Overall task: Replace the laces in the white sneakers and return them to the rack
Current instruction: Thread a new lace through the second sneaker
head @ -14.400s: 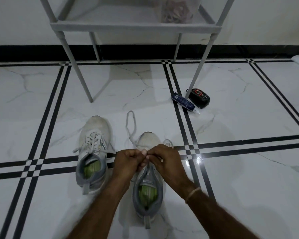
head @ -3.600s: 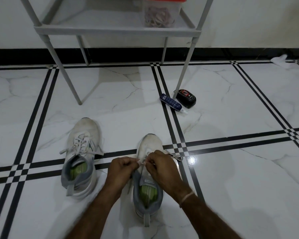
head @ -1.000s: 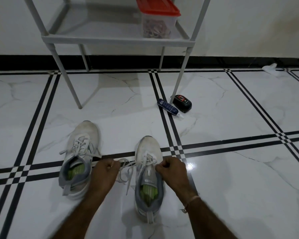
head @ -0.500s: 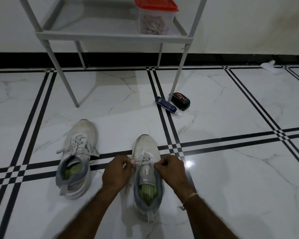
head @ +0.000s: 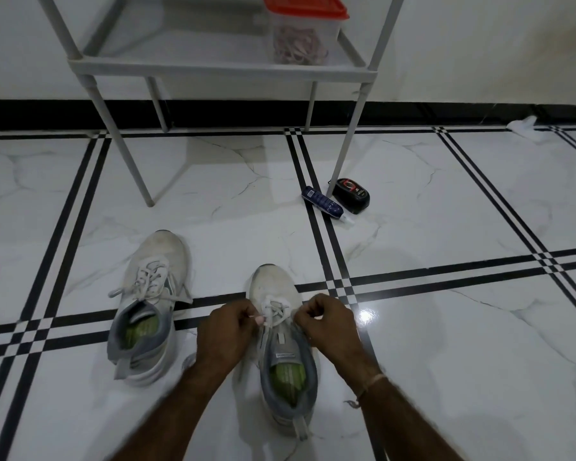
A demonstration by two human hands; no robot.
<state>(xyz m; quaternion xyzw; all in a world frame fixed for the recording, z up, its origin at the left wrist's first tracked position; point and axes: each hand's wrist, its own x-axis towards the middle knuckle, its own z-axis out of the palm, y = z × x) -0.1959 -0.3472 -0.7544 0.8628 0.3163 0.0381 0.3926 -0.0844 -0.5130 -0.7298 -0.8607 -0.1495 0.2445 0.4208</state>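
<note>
- Rack [head: 213,69] beyond, against wall: return spot, not yet needed.
- 2 sneakers on floor. Laced sneaker [head: 150,304] at left, sneaker in work [head: 280,347] between hands.
- Left hand [head: 228,334]: fingers curled, pinching lace [head: 273,309] tip beside eyelets.
- Right hand [head: 326,326]: curled at opposite eyelets, cannot tell what it holds.
- Best done: draw both ends evenly, snug crossings toe to tongue, avoid twists.

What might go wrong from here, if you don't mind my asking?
The left hand and right hand pinch the lace; uneven pulling could leave unequal ends. Loose lace ends on the other sneaker may snag. The bottle and black case by the rack leg could get kicked.
</note>
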